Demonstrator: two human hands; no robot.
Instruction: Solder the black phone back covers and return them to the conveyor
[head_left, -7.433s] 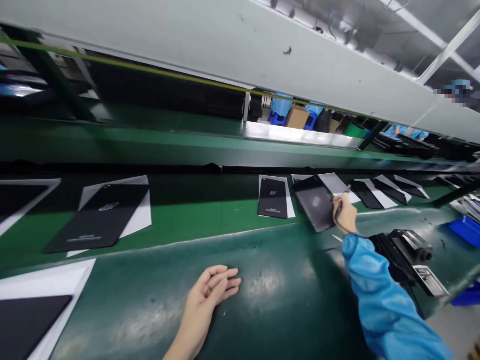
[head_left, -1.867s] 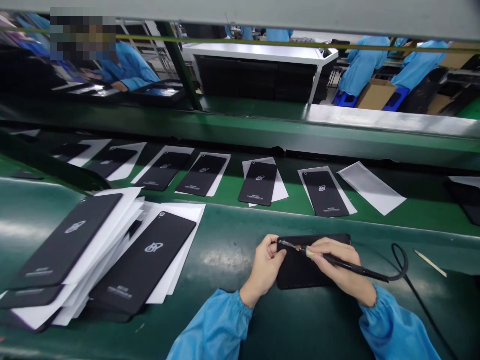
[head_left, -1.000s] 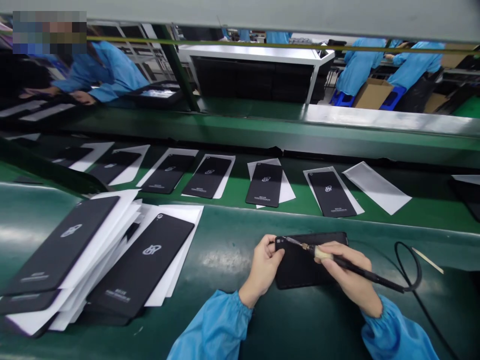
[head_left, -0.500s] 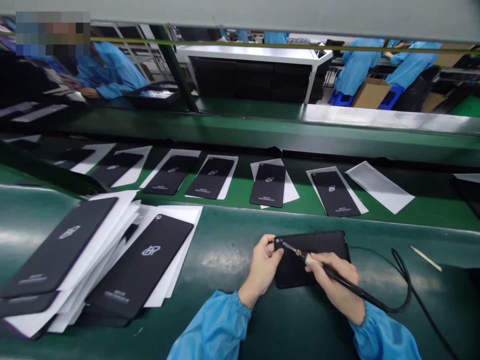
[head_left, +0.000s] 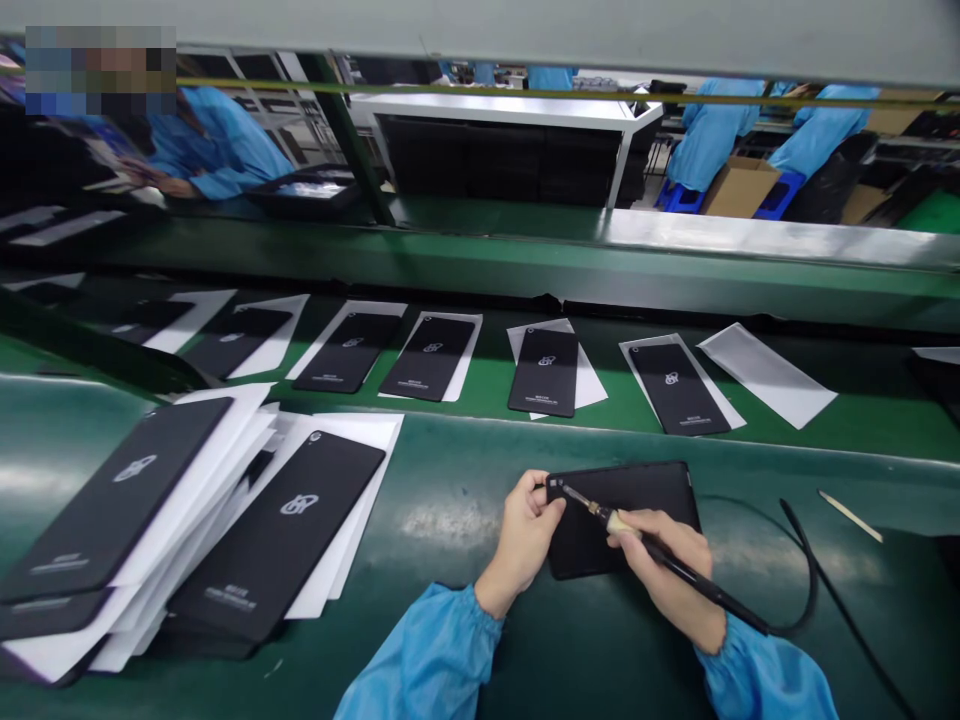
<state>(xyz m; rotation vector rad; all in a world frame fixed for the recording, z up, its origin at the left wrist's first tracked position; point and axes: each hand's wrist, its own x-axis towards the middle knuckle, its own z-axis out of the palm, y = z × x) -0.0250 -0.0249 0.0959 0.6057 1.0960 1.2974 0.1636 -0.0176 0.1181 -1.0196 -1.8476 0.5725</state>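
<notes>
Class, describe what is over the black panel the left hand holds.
A corded tool in the right hand crosses the black panel; the left hand holds one corner. Panel parts beneath them are hidden.

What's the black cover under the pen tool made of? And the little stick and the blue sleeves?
Cover: probably plastic, smooth and matte black. Stick: likely wood, dull and pale tan. Sleeves: maybe thin cloth, wrinkled, slight sheen, gathered cuffs.

A glossy dark-green worktop point(head_left: 435, 480) stood before a flat green strip point(head_left: 885, 410).
On the worktop lay a loose pile of white sheets and black panels point(head_left: 281, 535) at left, a plain black rectangular slab point(head_left: 645, 487) and a thin pale stick point(head_left: 850, 516) at right; oblong white sheets point(head_left: 772, 378), most under black logo-marked panels point(head_left: 694, 392), lined the strip.
</notes>
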